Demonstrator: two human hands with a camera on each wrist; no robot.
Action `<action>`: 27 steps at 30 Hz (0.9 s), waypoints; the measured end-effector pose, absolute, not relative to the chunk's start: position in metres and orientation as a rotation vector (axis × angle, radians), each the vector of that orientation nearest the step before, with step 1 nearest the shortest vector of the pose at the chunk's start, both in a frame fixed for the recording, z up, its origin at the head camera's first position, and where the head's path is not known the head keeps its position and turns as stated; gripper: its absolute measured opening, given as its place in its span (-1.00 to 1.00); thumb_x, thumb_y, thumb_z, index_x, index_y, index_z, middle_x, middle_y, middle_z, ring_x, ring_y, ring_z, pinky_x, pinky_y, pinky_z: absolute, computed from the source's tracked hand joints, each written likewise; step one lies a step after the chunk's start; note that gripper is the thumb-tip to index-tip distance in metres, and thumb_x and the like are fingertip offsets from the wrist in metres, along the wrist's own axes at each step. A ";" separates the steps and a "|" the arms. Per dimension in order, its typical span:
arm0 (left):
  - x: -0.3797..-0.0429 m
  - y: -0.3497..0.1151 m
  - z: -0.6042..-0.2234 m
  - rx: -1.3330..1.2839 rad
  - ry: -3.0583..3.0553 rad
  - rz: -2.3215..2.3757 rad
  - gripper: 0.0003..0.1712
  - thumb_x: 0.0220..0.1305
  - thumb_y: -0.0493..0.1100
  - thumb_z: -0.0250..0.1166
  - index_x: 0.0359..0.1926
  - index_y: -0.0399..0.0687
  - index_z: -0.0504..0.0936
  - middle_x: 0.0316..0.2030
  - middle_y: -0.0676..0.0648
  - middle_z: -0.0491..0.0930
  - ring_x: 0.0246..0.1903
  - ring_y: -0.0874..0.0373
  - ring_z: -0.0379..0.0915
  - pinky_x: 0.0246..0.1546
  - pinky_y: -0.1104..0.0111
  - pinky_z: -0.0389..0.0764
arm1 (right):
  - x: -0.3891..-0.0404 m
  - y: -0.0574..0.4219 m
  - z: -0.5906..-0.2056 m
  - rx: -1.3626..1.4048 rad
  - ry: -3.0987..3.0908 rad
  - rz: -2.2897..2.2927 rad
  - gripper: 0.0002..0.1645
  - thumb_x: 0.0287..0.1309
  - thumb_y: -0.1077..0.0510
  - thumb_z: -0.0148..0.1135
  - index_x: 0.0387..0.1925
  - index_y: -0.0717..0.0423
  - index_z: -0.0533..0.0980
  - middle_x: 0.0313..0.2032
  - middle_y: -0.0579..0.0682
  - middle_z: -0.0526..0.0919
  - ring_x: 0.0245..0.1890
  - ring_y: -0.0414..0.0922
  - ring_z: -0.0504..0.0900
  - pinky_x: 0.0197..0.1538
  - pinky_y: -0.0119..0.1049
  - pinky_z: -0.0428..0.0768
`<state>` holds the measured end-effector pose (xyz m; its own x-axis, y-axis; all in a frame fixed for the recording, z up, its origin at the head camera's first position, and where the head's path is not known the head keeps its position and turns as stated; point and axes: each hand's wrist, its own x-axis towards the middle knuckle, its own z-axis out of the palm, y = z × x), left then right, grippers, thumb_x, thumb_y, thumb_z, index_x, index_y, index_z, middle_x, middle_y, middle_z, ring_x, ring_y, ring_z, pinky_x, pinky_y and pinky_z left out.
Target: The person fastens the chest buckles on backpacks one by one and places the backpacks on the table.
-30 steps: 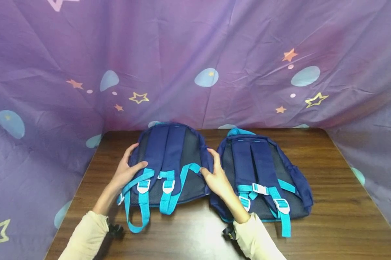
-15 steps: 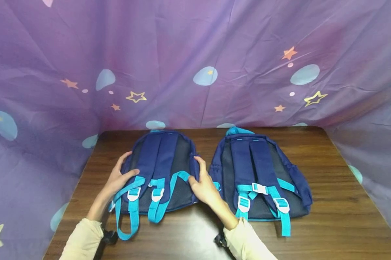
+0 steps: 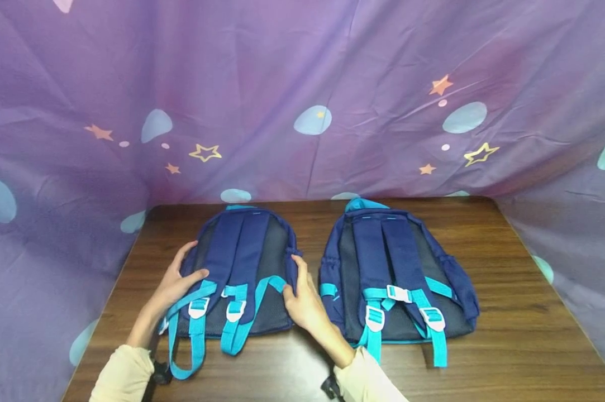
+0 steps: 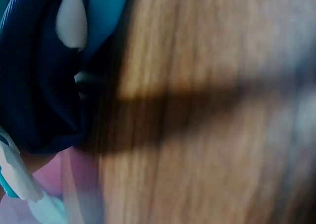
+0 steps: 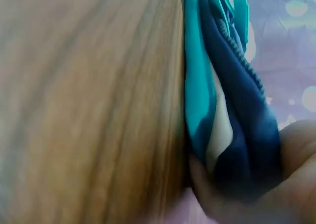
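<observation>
A navy backpack [image 3: 244, 257] lies on the left part of the table, its dark mesh back and shoulder straps facing up. My left hand [image 3: 174, 285] holds its left side, thumb on top near a strap. On the opposite side my right hand [image 3: 306, 301] grips the edge, thumb near a turquoise webbing strap [image 3: 277, 282]. The right wrist view shows the backpack's side [image 5: 252, 120] between thumb and fingers, low at the tabletop. In the left wrist view the navy fabric [image 4: 39, 85] fills the left, the fingers mostly hidden. White buckles [image 3: 198, 307] sit on the turquoise webbing.
A second, similar navy backpack [image 3: 395, 262] lies to the right, back side up, its white chest clip [image 3: 399, 293] fastened. Both rest on a dark wooden table [image 3: 513, 312]. A purple curtain [image 3: 262, 84] with stars and ovals hangs behind and at the sides.
Both hands have moved the left backpack left and toward the person, opening a gap from the right backpack. The right backpack stays in place, its left side now uncovered.
</observation>
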<state>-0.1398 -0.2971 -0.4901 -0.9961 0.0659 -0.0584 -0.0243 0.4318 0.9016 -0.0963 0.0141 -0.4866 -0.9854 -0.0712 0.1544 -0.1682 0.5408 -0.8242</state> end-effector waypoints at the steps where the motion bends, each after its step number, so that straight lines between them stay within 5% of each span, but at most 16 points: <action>1: -0.140 -0.298 -0.491 0.046 2.607 1.596 -0.03 0.29 -0.05 0.35 0.56 0.11 -0.01 0.49 -0.35 0.07 0.43 -0.32 0.04 0.39 -0.21 0.08 | -0.095 0.013 -0.487 0.200 -2.675 1.410 -0.21 0.21 0.33 0.11 0.44 0.05 0.11 0.21 0.40 0.43 0.22 0.29 0.48 0.15 0.20 0.50; 9: -0.136 -0.298 -0.495 0.067 2.822 1.264 0.01 0.27 0.18 0.33 0.57 0.13 -0.02 0.51 -0.33 0.04 0.41 -0.39 -0.05 0.25 -0.41 0.13 | -0.095 0.006 -0.491 0.195 -2.609 1.298 -0.17 0.13 0.42 0.15 0.42 0.35 0.09 0.30 0.42 0.23 0.37 0.33 0.22 0.41 0.19 0.22; 15: -0.130 -0.298 -0.495 0.071 2.851 1.292 0.06 0.28 0.17 0.33 0.58 0.06 -0.09 0.48 -0.36 0.03 0.45 -0.37 -0.07 0.32 -0.36 0.09 | -0.089 0.008 -0.481 0.293 -2.563 1.186 -0.04 0.07 0.38 0.28 0.46 0.39 0.06 0.42 0.44 0.07 0.43 0.34 0.11 0.39 0.21 0.25; 20: -0.114 -0.300 -0.482 0.091 2.909 1.460 0.03 0.29 0.04 0.35 0.58 0.13 -0.08 0.41 -0.33 0.16 0.39 -0.27 0.10 0.30 -0.16 0.21 | -0.089 0.007 -0.452 0.462 -2.506 1.121 -0.04 0.06 0.23 0.40 0.44 0.27 0.15 0.44 0.32 0.13 0.48 0.23 0.12 0.45 0.12 0.24; 27: -0.093 -0.300 -0.454 0.321 3.027 1.386 -0.05 0.16 -0.09 0.48 0.50 0.18 0.20 0.34 -0.12 0.36 0.31 -0.09 0.27 0.31 0.27 0.29 | -0.102 0.001 -0.440 0.565 -2.561 1.099 -0.11 0.06 0.14 0.43 0.38 0.24 0.24 0.31 0.24 0.36 0.34 0.14 0.37 0.36 0.02 0.41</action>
